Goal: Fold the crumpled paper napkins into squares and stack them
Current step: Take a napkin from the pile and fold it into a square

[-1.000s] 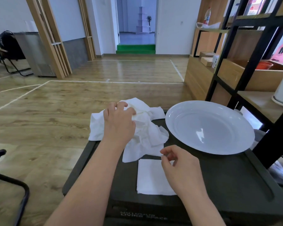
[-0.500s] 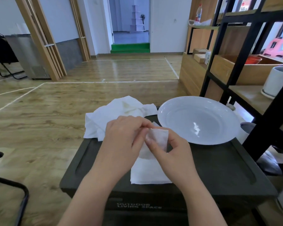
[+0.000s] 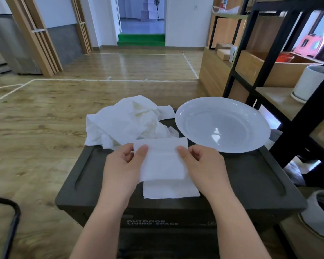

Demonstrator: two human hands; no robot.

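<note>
Two hands, L [image 3: 123, 165] and R [image 3: 204, 165], pinch one napkin [image 3: 162, 158] by its side edges, thumbs on top, held flat just above folded square [image 3: 169, 189] on box lid [image 3: 251, 176]. We'd match corners w/ care before creasing. Crumpled pile [image 3: 127, 120] behind; plate [image 3: 223, 124] to R.

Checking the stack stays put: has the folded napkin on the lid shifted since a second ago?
No. The folded napkin lies at the same spot on the dark lid, near its front edge.
</note>
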